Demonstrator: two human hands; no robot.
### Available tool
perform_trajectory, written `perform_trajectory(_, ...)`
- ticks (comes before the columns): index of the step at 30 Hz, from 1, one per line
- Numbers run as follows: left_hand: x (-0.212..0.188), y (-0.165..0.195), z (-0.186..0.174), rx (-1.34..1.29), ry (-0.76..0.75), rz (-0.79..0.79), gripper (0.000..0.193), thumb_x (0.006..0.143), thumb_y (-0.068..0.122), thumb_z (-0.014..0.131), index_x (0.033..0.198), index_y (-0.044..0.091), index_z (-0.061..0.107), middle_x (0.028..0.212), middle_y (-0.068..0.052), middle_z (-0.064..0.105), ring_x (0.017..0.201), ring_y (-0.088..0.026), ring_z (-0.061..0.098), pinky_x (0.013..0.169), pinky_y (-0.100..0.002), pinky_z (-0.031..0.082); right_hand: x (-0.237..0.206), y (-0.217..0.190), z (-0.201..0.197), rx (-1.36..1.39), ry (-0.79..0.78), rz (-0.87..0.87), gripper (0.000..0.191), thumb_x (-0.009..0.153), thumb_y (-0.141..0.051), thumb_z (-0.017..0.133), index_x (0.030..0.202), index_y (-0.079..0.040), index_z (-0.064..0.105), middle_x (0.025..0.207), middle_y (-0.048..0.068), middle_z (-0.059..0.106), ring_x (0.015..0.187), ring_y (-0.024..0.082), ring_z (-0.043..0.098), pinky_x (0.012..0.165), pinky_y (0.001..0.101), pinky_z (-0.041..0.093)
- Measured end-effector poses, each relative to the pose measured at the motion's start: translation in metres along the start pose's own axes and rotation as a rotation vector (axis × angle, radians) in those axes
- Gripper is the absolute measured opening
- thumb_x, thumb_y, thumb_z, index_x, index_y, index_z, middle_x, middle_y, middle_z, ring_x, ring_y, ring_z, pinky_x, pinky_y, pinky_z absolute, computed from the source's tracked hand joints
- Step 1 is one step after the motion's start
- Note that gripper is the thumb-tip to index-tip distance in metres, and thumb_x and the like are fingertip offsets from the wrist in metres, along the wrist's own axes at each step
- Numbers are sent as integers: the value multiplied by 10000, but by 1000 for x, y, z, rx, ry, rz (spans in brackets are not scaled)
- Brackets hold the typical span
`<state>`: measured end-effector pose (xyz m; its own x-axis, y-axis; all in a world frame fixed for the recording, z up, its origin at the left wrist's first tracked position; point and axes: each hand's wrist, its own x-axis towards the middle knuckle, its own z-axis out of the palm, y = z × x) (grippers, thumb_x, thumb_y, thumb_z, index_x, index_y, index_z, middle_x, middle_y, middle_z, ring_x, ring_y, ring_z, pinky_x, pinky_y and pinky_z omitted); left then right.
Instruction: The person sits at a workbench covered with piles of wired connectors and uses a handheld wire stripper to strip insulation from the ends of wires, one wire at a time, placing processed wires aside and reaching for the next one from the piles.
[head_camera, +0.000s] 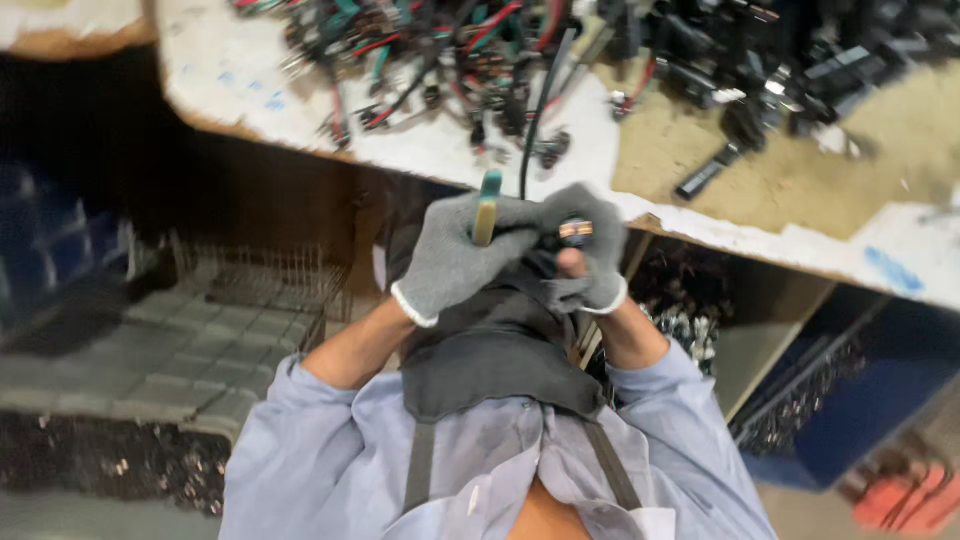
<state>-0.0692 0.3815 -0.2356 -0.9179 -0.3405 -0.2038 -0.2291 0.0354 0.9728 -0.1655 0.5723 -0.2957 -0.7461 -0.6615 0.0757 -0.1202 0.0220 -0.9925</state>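
Two gloved hands are held close together below the bench edge. A teal-and-tan tool handle is gripped in the left hand, while a small dark part with a copper-coloured end is pinched in the right hand; a black cable runs up from it (its far end is lost in the pile). Tangled wires are heaped on the white bench. A blue bin is cut off at right; its contents are blurred.

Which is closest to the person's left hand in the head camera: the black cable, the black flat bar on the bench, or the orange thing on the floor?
From the left hand:
1. Black cable, just above it.
2. Black flat bar, farther right on the bench.
3. Orange thing, bottom right corner.
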Motion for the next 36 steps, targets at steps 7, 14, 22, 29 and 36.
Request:
perform_trajectory(7,26,-19,-96,1040,378,390,104,910,140,745,1003,99,726,1060,-102,704,921,-313,705,745,-422,557,41,-17,21,-866,143,155,467,840,-420,892,946,-45,635,700,101,665,601,281,672,570,403,515)
perform_trajectory(14,44,-23,-77,975,109,251,134,836,143,747,963,164,783,936,-140,695,819,-353,697,675,-469,537,65,-33,18,-999,260,48,232,900,-279,826,936,-96,687,689,87,695,598,299,694,552,420,514)
perform_trajectory(22,40,-40,-38,757,80,323,145,966,228,730,1081,144,754,924,-161,673,812,-373,681,671,-488,530,105,-49,-50,-975,457,-208,287,1068,-242,846,963,-70,641,751,64,708,655,205,743,589,356,542)
perform_trajectory(29,39,-27,-14,1045,81,45,315,829,160,694,1144,162,683,901,-154,637,753,-361,688,580,-498,531,109,-53,-44,-1073,232,-51,382,915,-265,902,1092,-54,638,850,93,709,722,246,706,642,357,541)
perform_trajectory(36,43,-37,6,988,89,-45,455,787,188,720,1231,110,651,919,-186,622,694,-385,677,572,-518,530,44,-66,-33,-666,174,-133,369,858,-26,900,1084,-51,609,974,103,659,823,238,694,746,337,557)
